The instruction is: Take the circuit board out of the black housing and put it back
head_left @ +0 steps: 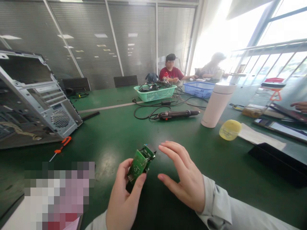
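Note:
A small green circuit board assembly [139,163], with boards joined at an angle and dark parts between them, is gripped between the thumb and fingers of my left hand [127,191]. It is held just above the green table, tilted. My right hand [182,175] hovers to the right of it, thumb and fingers apart, touching nothing. Beyond my hands lies a black electric screwdriver [177,114] with a cable looping from its left end.
An open metal computer case [57,111] stands at left, an orange-handled screwdriver [62,145] before it. Behind are a green basket [155,95] of cables and a blue basket [199,89]. A pink tumbler [217,105], yellow container [230,130] and black tray [280,164] stand right. Two people sit beyond.

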Available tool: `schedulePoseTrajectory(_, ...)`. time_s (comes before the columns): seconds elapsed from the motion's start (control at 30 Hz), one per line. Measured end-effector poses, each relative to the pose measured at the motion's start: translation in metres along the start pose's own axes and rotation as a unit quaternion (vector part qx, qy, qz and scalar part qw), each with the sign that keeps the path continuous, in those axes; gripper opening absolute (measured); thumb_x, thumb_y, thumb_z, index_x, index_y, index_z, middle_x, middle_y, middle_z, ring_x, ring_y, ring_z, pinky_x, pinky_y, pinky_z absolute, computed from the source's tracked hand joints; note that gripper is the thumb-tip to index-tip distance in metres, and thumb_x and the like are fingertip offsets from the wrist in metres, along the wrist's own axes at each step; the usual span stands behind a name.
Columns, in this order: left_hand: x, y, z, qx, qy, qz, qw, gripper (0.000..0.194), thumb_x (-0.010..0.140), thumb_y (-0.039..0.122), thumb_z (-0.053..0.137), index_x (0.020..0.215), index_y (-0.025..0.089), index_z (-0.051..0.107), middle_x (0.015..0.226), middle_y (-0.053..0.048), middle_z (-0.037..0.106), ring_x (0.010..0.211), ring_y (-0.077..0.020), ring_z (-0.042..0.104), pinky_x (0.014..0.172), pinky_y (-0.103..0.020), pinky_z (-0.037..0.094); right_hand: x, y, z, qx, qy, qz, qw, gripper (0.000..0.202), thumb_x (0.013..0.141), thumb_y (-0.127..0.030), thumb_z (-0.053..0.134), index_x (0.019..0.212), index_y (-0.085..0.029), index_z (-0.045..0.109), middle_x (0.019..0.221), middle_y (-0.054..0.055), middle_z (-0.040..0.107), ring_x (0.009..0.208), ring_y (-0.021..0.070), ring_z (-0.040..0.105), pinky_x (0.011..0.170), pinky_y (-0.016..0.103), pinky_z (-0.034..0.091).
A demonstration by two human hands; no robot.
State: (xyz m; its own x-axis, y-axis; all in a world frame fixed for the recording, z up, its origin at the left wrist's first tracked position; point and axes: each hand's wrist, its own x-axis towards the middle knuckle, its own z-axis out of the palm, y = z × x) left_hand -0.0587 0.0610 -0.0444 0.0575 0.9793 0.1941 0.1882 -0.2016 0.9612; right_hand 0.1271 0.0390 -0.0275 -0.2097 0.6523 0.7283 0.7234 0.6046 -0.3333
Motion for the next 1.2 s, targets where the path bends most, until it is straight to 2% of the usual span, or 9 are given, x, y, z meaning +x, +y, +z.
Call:
schedulePoseTrajectory(0.13,-0.004,0.007,-0.002,0.107,-0.047,0.091,0.989,0.026,0.074,0.031,0.069,0.099,0.025,0.063,0.102,-0.006,0.070,0.098,-0.0279,0.065,0.089,-0.041,0.050,0.001,0.004,-0.009,-0.076,-0.062,-0.090,0.991,0.046,0.105,-0.044,0.039,0.138,-0.012,0.041,0.136,0.014,0.040,0.132,0.0307,0.028,0.108,0.050,0.036)
schedulePoseTrajectory(0.3,-0.003,0.011,0.000,0.161,-0.052,0.203,0.964,0.019,0.074,0.021,0.066,0.092,0.026,0.063,0.095,-0.004,0.070,0.090,-0.0251,0.067,0.081,-0.037,0.053,0.003,0.009,-0.006,-0.063,-0.067,-0.136,0.986,0.054,0.106,-0.051,0.025,0.125,-0.012,0.056,0.118,0.011,0.056,0.121,0.0237,0.043,0.104,0.039,0.041)
schedulePoseTrajectory(0.5,-0.004,0.007,-0.001,0.205,-0.063,0.238,0.947,0.028,0.074,0.016,0.065,0.099,0.027,0.060,0.096,-0.003,0.069,0.089,-0.0248,0.067,0.080,-0.037,0.054,0.002,0.011,-0.001,-0.062,-0.066,-0.156,0.984,0.054,0.106,-0.050,0.020,0.113,-0.013,0.059,0.103,0.010,0.061,0.104,0.0227,0.054,0.088,0.034,0.049)
schedulePoseTrajectory(0.73,-0.012,0.003,-0.004,0.219,-0.063,0.224,0.947,0.048,0.076,0.019,0.065,0.121,0.026,0.051,0.118,-0.009,0.065,0.109,-0.0291,0.063,0.095,-0.044,0.050,0.000,0.010,-0.001,-0.018,-0.078,-0.116,0.990,0.030,0.106,-0.028,0.030,0.102,-0.014,0.055,0.110,0.011,0.058,0.106,0.0218,0.054,0.086,0.035,0.050)
schedulePoseTrajectory(0.87,-0.014,0.001,-0.005,0.200,-0.053,0.220,0.953,0.063,0.076,0.023,0.067,0.133,0.026,0.042,0.131,-0.010,0.058,0.121,-0.0316,0.055,0.102,-0.046,0.045,-0.003,0.006,-0.002,0.128,-0.097,0.013,0.987,0.017,0.092,-0.027,0.051,0.106,-0.017,0.051,0.111,0.008,0.058,0.104,0.0198,0.056,0.088,0.032,0.048)
schedulePoseTrajectory(0.93,-0.013,-0.001,-0.005,0.189,-0.048,0.205,0.959,0.072,0.078,0.026,0.067,0.140,0.027,0.032,0.140,-0.012,0.049,0.127,-0.0332,0.049,0.104,-0.050,0.042,-0.002,0.004,-0.002,0.255,-0.104,0.139,0.951,0.025,0.088,-0.031,0.056,0.107,-0.017,0.051,0.104,0.007,0.060,0.096,0.0190,0.059,0.085,0.030,0.049)
schedulePoseTrajectory(0.97,-0.013,-0.002,-0.006,0.185,-0.049,0.197,0.962,0.074,0.079,0.027,0.066,0.143,0.028,0.028,0.144,-0.013,0.044,0.129,-0.0336,0.046,0.104,-0.051,0.041,-0.001,0.004,-0.002,0.332,-0.115,0.200,0.915,0.028,0.088,-0.035,0.057,0.107,-0.016,0.051,0.100,0.007,0.060,0.091,0.0189,0.060,0.081,0.029,0.050)
schedulePoseTrajectory(1.1,-0.011,-0.005,-0.006,0.203,-0.075,0.173,0.961,0.066,0.085,0.028,0.059,0.142,0.029,0.026,0.144,-0.012,0.042,0.130,-0.0325,0.043,0.106,-0.054,0.037,0.003,0.006,-0.001,0.587,-0.163,0.365,0.704,0.053,0.086,-0.062,0.061,0.103,-0.013,0.050,0.090,0.008,0.061,0.071,0.0181,0.064,0.065,0.024,0.051)
schedulePoseTrajectory(1.2,-0.010,-0.004,-0.006,0.224,-0.086,0.189,0.952,0.057,0.086,0.025,0.056,0.138,0.029,0.032,0.136,-0.012,0.048,0.126,-0.0311,0.047,0.104,-0.051,0.040,0.002,0.008,0.000,0.662,-0.165,0.424,0.595,0.048,0.091,-0.058,0.057,0.095,-0.011,0.055,0.081,0.007,0.061,0.069,0.0178,0.065,0.066,0.023,0.051)
